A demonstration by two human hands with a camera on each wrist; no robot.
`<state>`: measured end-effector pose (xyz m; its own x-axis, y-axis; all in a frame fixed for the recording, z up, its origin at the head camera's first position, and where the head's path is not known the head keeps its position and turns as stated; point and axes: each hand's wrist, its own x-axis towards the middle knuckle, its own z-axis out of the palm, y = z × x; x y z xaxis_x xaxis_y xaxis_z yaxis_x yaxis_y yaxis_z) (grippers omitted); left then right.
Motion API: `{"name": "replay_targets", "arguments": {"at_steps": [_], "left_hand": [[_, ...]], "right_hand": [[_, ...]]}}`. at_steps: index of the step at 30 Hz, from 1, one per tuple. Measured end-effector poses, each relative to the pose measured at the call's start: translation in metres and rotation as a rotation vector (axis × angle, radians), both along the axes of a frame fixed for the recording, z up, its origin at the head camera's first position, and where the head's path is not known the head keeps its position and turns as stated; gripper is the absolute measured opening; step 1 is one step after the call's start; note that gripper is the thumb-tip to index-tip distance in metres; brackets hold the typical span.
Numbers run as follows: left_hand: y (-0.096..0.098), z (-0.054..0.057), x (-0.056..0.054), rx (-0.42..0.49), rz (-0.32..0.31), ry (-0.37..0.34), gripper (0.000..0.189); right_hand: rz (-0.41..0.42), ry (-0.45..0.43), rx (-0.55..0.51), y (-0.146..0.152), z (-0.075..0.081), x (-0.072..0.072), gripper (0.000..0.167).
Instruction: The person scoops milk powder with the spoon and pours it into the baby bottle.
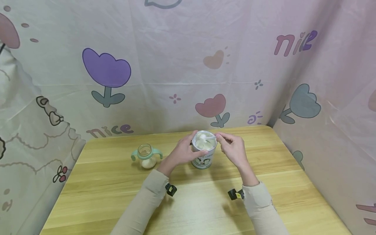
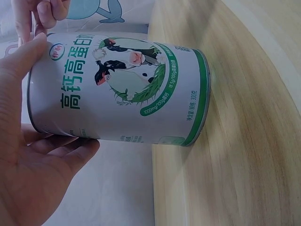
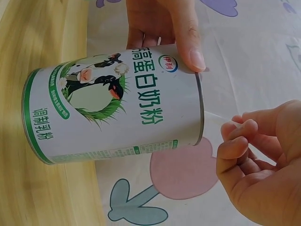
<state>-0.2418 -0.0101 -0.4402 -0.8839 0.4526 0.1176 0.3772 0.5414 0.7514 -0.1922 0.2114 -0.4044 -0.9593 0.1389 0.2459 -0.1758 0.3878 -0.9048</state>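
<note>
A white and green milk powder can with a cow picture stands upright on the table, its top uncovered and pale powder inside. My left hand grips the can near its rim, thumb across the front and fingers round the far side, as the left wrist view shows. With my right hand I pinch the handle of a small white scoop at the right of the rim. The scoop's bowl, heaped with powder, lies over the can's mouth. In the right wrist view the can hides the bowl.
Left of the can stands a baby bottle with green handles, uncapped, with white powder at its bottom. The wooden table ends at a patterned cloth behind and at the sides. Small black cameras sit at both wrists.
</note>
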Motion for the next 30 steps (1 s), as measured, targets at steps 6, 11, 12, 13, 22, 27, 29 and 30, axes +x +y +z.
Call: {"name": "replay_targets", "arguments": {"at_steps": [6, 11, 12, 13, 22, 27, 29, 30], "left_hand": [[0.0, -0.0002, -0.0002, 0.004, -0.005, 0.004, 0.109], [0.0004, -0.0005, -0.0009, 0.006, -0.007, 0.003, 0.109], [0.0004, -0.0005, -0.001, 0.005, -0.007, 0.002, 0.11], [0.0004, -0.0003, -0.001, 0.001, -0.007, -0.001, 0.11], [-0.0002, 0.002, 0.0003, -0.034, 0.003, -0.015, 0.11], [-0.0012, 0.005, 0.0007, -0.077, 0.002, -0.003, 0.11], [-0.0014, 0.0061, 0.0004, -0.088, 0.0, 0.007, 0.11], [-0.0015, 0.0065, 0.0004, -0.093, -0.002, 0.013, 0.11]], "right_hand": [[0.005, 0.013, -0.026, -0.0004, 0.002, 0.0012, 0.027], [-0.011, 0.009, -0.047, -0.0003, 0.002, 0.0012, 0.027], [-0.016, 0.007, -0.049, -0.0002, 0.0017, 0.0009, 0.027], [-0.022, 0.004, -0.054, -0.0002, 0.0016, 0.0007, 0.028], [-0.06, -0.021, -0.156, 0.0006, 0.0019, 0.0005, 0.032], [-0.076, -0.052, -0.245, 0.0009, 0.0016, -0.0006, 0.035], [-0.074, -0.058, -0.273, 0.0009, 0.0017, -0.001, 0.036], [-0.073, -0.056, -0.284, 0.0008, 0.002, -0.0011, 0.036]]}}
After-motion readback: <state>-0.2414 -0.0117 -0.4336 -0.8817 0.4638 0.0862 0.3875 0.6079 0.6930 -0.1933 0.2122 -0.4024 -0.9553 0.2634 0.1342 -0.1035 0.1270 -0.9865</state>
